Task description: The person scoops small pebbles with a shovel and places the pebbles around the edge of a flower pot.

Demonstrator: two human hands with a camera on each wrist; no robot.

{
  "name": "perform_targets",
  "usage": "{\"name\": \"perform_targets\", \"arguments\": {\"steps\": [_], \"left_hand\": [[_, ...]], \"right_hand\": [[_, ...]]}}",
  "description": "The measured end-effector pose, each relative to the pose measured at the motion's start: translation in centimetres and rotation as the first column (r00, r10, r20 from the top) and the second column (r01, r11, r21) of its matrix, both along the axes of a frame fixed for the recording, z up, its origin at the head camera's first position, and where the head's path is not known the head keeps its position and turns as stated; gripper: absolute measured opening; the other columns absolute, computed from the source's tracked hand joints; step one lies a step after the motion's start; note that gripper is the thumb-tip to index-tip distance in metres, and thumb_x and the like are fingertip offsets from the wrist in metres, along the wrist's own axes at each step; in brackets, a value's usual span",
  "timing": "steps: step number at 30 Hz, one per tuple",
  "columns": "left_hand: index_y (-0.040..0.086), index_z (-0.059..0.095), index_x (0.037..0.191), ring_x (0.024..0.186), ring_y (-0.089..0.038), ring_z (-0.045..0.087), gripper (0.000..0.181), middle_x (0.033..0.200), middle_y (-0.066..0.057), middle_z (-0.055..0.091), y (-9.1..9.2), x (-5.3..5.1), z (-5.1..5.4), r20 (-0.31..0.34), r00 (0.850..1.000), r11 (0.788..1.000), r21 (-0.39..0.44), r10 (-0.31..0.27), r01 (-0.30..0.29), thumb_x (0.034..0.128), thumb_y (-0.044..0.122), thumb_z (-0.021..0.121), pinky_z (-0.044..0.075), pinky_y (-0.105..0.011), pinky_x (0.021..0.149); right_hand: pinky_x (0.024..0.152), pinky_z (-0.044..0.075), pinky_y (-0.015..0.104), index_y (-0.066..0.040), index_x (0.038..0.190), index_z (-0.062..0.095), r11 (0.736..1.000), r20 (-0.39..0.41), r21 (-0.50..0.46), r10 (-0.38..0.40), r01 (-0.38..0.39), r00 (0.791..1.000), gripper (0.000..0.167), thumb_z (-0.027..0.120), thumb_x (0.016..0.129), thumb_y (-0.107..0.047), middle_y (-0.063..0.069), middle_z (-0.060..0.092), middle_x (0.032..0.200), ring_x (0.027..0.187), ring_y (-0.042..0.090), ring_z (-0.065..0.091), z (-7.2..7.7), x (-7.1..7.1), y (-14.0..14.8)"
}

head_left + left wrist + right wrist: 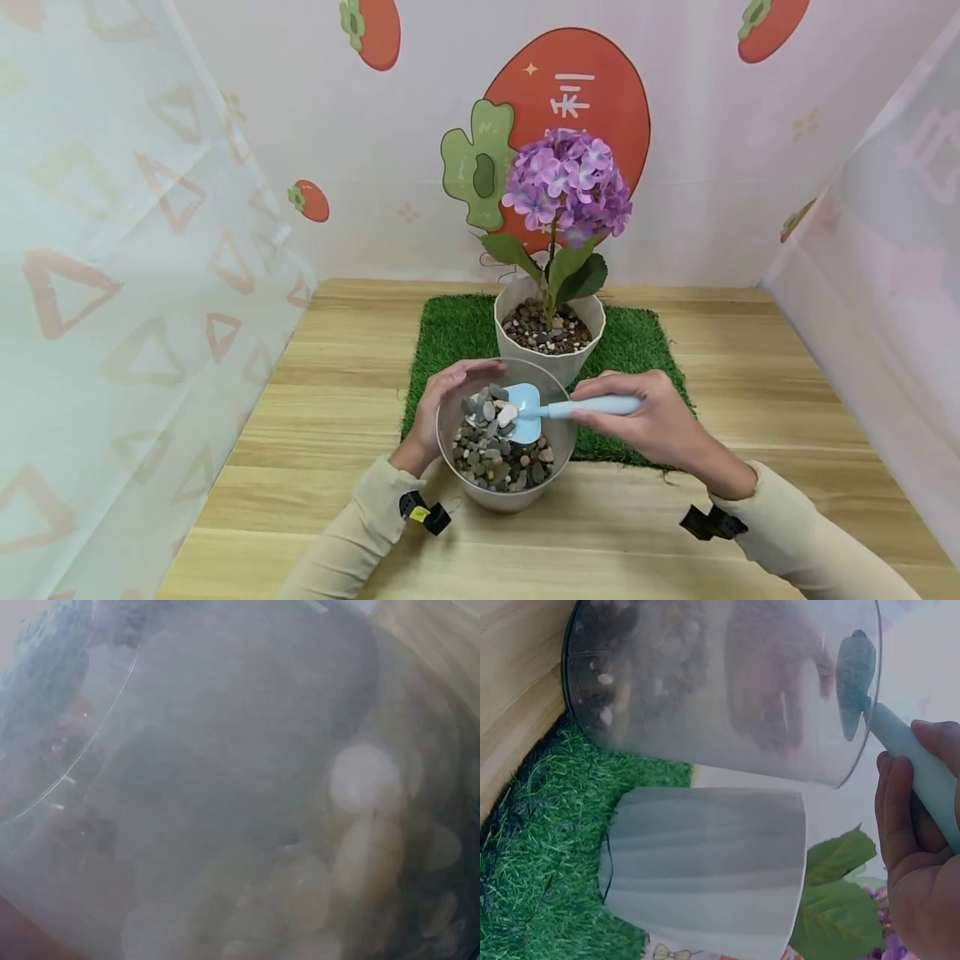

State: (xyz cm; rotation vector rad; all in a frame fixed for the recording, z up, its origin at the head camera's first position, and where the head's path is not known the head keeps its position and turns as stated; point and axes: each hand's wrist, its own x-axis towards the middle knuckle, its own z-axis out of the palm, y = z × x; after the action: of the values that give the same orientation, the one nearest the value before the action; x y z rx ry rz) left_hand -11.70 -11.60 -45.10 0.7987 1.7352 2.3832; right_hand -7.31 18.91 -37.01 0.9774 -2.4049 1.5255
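A clear plastic bucket (504,498), part filled with small mixed pebbles (487,467), stands at the near edge of the grass mat. My left hand (433,410) holds it from the left, fingers curled round its outer wall. My right hand (651,417) grips the pale handle of a light blue shovel (527,414). Its blade is inside the bucket's mouth, with grey and white pebbles (491,408) on it. Through the cloudy bucket wall (225,712), the left wrist view shows blurred pebbles (367,855).
Behind the bucket, a white flowerpot (558,362) holds soil, stones and a purple hydrangea (566,183). It stands on a green artificial grass mat (450,333) on a wood-grain table (337,375). Printed fabric walls (390,150) stand at the back and both sides.
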Motion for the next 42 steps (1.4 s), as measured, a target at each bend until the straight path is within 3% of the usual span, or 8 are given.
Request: {"name": "perform_targets", "arguments": {"steps": [7,16,22,29,36,42], "left_hand": [[-0.013,0.055,0.141,0.134,-0.019,0.064,0.052,0.139,-0.005,0.071,-0.1,0.0,-0.2,0.018,0.998,0.997,0.051,-0.054,0.053,0.1083,0.015,0.025,0.044,-0.039,0.121],[-0.018,0.049,0.143,0.134,-0.017,0.064,0.053,0.14,-0.005,0.07,-0.2,0.1,0.0,0.051,0.997,0.998,0.04,-0.052,0.05,0.1085,0.017,0.028,0.049,-0.038,0.12],[-0.02,0.047,0.143,0.132,-0.018,0.065,0.054,0.135,0.0,0.072,-0.2,0.3,0.1,0.076,0.996,0.998,0.046,-0.049,0.045,0.1075,0.017,0.028,0.043,-0.047,0.126],[-0.02,0.049,0.141,0.136,-0.027,0.064,0.052,0.143,-0.018,0.068,-0.1,0.1,0.0,0.017,0.997,0.993,0.094,-0.074,0.073,0.1097,0.016,0.029,0.043,-0.044,0.126],[-0.02,0.051,0.14,0.135,-0.024,0.064,0.051,0.141,-0.015,0.069,-0.2,0.1,0.0,0.029,0.998,0.994,0.091,-0.063,0.06,0.1091,0.015,0.029,0.042,-0.043,0.127],[-0.02,0.05,0.141,0.137,-0.025,0.063,0.052,0.145,-0.022,0.065,-0.2,0.2,-0.1,0.034,0.997,0.995,0.08,-0.068,0.066,0.1092,0.016,0.029,0.04,-0.045,0.128]], "right_hand": [[0.059,0.061,0.02,-0.008,0.104,0.083,0.999,-0.04,-0.018,-0.049,0.048,0.998,0.027,0.084,0.082,0.007,0.011,0.082,0.102,0.072,0.006,0.075,0.3,0.2,1.1],[0.054,0.058,0.02,-0.006,0.105,0.082,0.993,-0.045,-0.013,-0.118,0.118,0.992,0.028,0.083,0.082,0.01,0.011,0.081,0.103,0.068,0.006,0.071,1.1,0.6,2.1],[0.048,0.052,0.018,-0.004,0.103,0.082,0.985,-0.113,-0.04,-0.172,0.168,0.979,0.031,0.084,0.077,0.014,-0.008,0.081,0.103,0.061,0.004,0.066,1.9,0.6,3.0],[0.039,0.043,0.019,-0.007,0.102,0.082,0.97,-0.143,-0.038,-0.245,0.242,0.959,0.034,0.084,0.076,0.015,-0.022,0.078,0.102,0.049,0.002,0.054,2.4,0.7,4.2],[0.036,0.04,0.02,-0.01,0.102,0.083,0.947,-0.113,-0.011,-0.319,0.32,0.941,0.027,0.085,0.081,0.008,-0.02,0.077,0.09,0.047,0.001,0.052,2.0,-0.1,4.7],[0.036,0.039,0.021,-0.012,0.102,0.083,0.925,-0.078,0.018,-0.378,0.38,0.923,0.021,0.086,0.085,-0.001,-0.014,0.074,0.073,0.045,0.003,0.05,1.7,-1.7,4.9]]}}
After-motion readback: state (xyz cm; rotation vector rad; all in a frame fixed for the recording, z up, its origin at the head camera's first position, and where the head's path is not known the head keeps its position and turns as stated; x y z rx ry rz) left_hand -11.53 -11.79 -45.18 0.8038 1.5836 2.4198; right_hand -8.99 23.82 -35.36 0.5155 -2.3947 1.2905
